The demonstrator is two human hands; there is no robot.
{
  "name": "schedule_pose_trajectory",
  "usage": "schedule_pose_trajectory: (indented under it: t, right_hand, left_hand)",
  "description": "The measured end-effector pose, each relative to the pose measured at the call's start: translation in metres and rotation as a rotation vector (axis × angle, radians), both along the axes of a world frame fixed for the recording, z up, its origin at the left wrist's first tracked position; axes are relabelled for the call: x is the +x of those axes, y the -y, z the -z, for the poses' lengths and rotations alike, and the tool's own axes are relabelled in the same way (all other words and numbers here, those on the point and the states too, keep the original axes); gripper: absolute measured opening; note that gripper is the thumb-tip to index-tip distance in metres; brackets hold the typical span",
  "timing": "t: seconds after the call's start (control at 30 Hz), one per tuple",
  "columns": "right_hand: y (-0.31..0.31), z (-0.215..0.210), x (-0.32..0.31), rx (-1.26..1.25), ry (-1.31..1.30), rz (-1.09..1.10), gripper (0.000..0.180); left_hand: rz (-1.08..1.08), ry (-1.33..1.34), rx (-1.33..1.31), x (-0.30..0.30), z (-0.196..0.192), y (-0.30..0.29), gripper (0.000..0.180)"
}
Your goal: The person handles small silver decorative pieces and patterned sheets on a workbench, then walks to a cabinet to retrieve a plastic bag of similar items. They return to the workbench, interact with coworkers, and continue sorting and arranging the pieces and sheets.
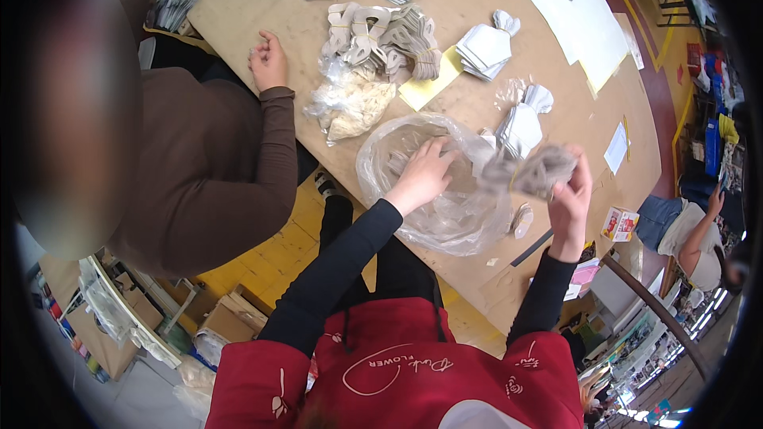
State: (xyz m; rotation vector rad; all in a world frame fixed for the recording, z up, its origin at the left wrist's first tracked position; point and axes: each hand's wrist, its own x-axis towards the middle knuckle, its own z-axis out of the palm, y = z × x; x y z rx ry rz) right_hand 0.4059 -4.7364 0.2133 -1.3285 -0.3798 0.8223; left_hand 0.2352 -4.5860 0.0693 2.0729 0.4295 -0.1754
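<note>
My right hand (pixel 574 195) grips a bundle of grey-beige cut pieces (pixel 540 172), slightly blurred, with a yellowish band around its middle. The bundle hangs above the right side of a large clear plastic bag (pixel 477 222), whose mouth is spread wide on the table. Over that mouth reaches my left hand (pixel 425 175), fingers apart and slightly bent, with nothing visible in them; their tips are partly lost against the plastic. Just beyond the bag is a tied bundle of white cut pieces (pixel 520 129). A small beige bundle (pixel 522 221) lies by the bag's right edge.
Bundled beige pieces (pixel 381 36) and a clear bag of cream pieces (pixel 362 111) lie farther back on the brown table (pixel 262 0). Nearby are a yellow sheet (pixel 433 83) and white bundles (pixel 486 48). A person in brown (pixel 207 167) sits close on the left, one hand on the table.
</note>
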Motion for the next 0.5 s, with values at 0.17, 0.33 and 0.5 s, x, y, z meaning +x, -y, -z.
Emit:
schedule_pose_trajectory:
  t: [0.17, 0.33, 0.5]
  right_hand:
    - [-0.094, 0.017, 0.006, -0.009, 0.213, 0.064, 0.052]
    - [-0.095, 0.009, -0.020, -0.238, 0.370, -0.380, 0.046]
    - [0.017, 0.022, -0.089, -0.152, -0.246, -1.307, 0.026]
  left_hand:
    - [-0.013, -0.007, 0.103, -0.015, 0.002, 0.015, 0.049]
    - [0.090, -0.040, 0.290, -0.049, -0.005, 0.011, 0.047]
    - [0.078, -0.061, 0.423, -0.060, -0.001, 0.002, 0.053]
